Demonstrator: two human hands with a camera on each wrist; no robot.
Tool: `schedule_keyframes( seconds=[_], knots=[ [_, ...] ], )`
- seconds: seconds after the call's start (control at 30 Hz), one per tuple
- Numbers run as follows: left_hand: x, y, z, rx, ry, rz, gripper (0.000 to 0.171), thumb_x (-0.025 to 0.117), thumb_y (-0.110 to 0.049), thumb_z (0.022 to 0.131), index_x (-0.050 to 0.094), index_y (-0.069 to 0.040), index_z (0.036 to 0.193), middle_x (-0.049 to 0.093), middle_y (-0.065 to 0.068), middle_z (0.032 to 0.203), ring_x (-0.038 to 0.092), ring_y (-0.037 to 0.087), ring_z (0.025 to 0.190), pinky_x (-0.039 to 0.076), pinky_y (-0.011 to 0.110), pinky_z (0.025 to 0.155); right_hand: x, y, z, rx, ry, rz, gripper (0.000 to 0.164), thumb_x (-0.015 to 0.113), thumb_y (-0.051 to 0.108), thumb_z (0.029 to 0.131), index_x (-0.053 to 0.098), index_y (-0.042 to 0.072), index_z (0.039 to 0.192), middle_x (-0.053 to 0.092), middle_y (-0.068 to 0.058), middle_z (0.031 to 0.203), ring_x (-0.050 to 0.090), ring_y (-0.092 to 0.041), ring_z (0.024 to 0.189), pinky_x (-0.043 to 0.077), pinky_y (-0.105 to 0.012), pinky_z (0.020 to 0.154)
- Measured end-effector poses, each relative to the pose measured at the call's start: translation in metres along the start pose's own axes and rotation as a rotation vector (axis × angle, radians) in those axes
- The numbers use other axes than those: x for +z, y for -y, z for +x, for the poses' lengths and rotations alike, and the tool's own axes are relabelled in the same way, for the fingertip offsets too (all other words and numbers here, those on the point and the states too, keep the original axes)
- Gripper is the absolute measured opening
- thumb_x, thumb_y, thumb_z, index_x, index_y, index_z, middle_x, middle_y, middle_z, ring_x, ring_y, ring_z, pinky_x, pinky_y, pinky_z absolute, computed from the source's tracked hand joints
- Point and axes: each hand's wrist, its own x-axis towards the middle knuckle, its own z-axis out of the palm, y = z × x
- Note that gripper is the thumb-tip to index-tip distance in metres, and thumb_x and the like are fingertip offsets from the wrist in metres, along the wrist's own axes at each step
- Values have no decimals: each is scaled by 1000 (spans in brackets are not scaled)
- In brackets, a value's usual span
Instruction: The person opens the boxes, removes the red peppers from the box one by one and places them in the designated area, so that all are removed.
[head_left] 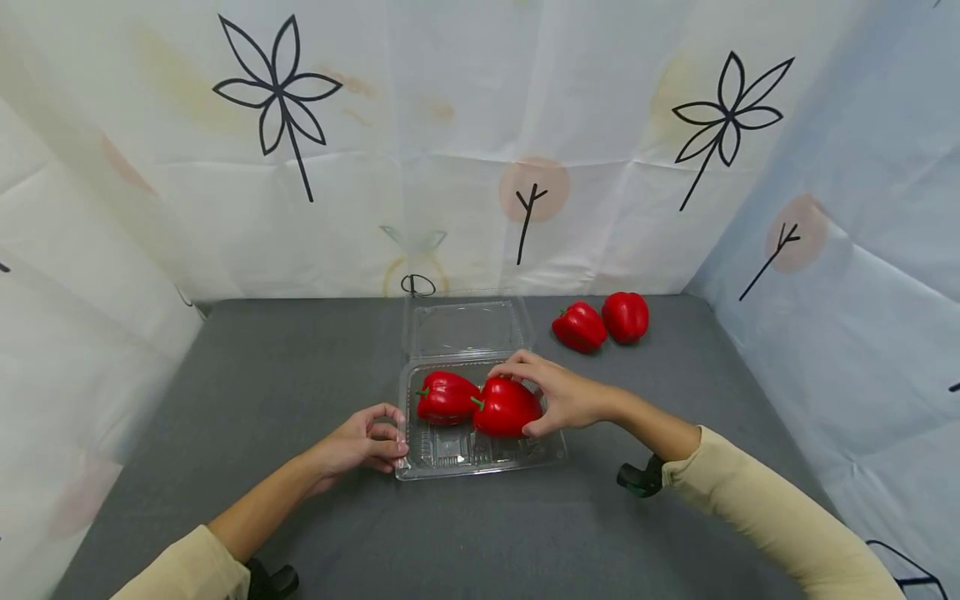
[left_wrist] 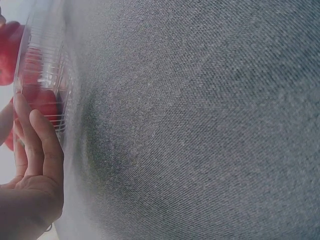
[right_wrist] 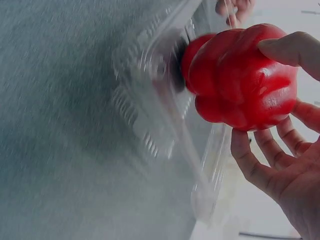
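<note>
A clear plastic clamshell container (head_left: 442,473) lies on the grey table, its lid (head_left: 468,329) folded back toward the wall. Inside its left half sits a red bell pepper (head_left: 447,398) with a green stem. My right hand (head_left: 562,392) grips a second red bell pepper (head_left: 507,408) between thumb and fingers, over the tray's right half. The right wrist view shows this held pepper (right_wrist: 245,80) raised above the tray rim. At the container's left edge, my left hand (head_left: 371,439) pinches the rim, thumb on top; its fingers (left_wrist: 47,140) lie along the outer wall.
Two more red bell peppers, one at left (head_left: 580,327) and one at right (head_left: 626,317), stand side by side at the back right of the table (head_left: 300,358). A white patterned cloth (head_left: 457,125) rises behind the table and along both sides.
</note>
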Motion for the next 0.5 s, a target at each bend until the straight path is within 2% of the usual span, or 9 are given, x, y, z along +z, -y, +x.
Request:
schedule_keyframes(
  seconds=[0.33,0.5],
  knots=[
    [0,-1,0,-9,-10,13,38,71,-9,91,45,-4,119,67,4,89,66,19,77,56,34,72,-22,-12,-24,40,-112,-29,79,82,8,72,47,10,143,48,-6,130,51,-26,118,55,-36,86],
    [0,-1,0,-5,-4,12,39,71,-9,91,44,-4,119,67,4,89,66,19,77,56,34,72,-34,-18,-34,53,-192,-39,82,85,9,70,47,9,142,48,-8,132,50,-30,119,55,-42,86]
  ],
)
